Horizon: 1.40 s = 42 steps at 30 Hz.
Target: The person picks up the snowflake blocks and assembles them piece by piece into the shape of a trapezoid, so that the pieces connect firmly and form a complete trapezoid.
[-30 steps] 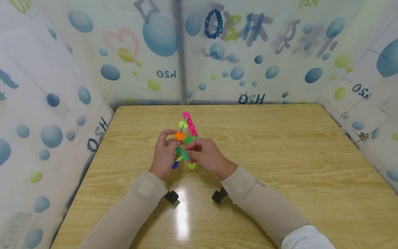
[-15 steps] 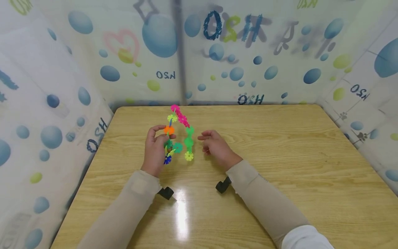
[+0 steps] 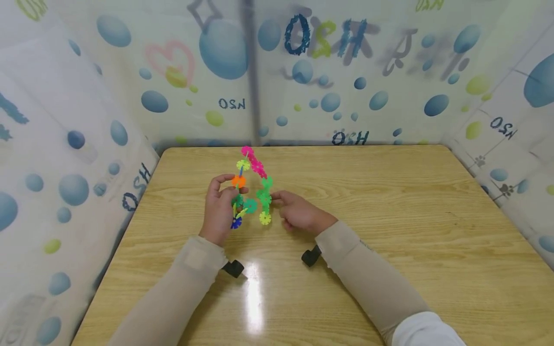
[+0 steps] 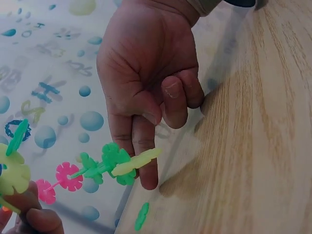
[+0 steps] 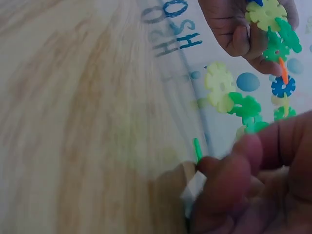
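A chain of coloured flower-shaped interlocking discs (image 3: 257, 166) arches over the table. My left hand (image 3: 218, 206) holds its left side, pinching it just below the orange disc (image 3: 239, 181). A teal disc (image 3: 250, 206) and a dark blue disc (image 3: 235, 222) stick out by that hand. Down the right side run green discs (image 3: 265, 197), ending in a yellow disc (image 3: 265, 218). My right hand (image 3: 303, 211) reaches to these green discs from the right. In the left wrist view two of its fingers (image 4: 147, 175) are straight behind them, the others bent.
A wooden table (image 3: 389, 216) lies under both hands. Pale walls (image 3: 329, 86) printed with bubbles and letters stand at the back and sides. In the left wrist view a thin green piece (image 4: 141, 217) shows edge-on; I cannot tell whether it is joined to the chain.
My right hand let go of the teal disc and drew away to the right, then came back to the green discs. My left hand moved the chain a little left and swung its right side out.
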Tool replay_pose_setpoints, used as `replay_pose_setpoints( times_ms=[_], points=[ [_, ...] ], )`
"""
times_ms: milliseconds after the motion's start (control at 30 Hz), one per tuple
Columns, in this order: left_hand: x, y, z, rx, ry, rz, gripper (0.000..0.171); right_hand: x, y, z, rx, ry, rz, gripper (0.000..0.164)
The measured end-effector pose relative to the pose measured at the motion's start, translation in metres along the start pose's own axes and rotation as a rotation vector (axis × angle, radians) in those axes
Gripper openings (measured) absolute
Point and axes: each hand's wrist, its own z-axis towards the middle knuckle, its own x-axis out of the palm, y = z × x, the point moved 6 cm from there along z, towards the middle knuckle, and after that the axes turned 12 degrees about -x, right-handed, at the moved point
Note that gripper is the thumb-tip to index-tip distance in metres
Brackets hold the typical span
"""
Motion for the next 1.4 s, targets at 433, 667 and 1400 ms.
replay_pose_setpoints(
  times_ms=[433,667,1400],
  points=[
    [-0.003,-0.003,-0.001,-0.004,-0.021,-0.007,0.03,0.01,-0.003,0.011,-0.005,0.063,0.383,0.088],
    [0.0,-0.002,-0.002,0.0,-0.011,-0.008,0.03,0.004,0.001,0.003,0.06,0.074,0.213,0.087],
    [0.004,0.007,0.002,-0.035,0.038,0.017,0.033,-0.022,0.013,-0.011,0.024,-0.002,-0.657,0.021]
  ],
)
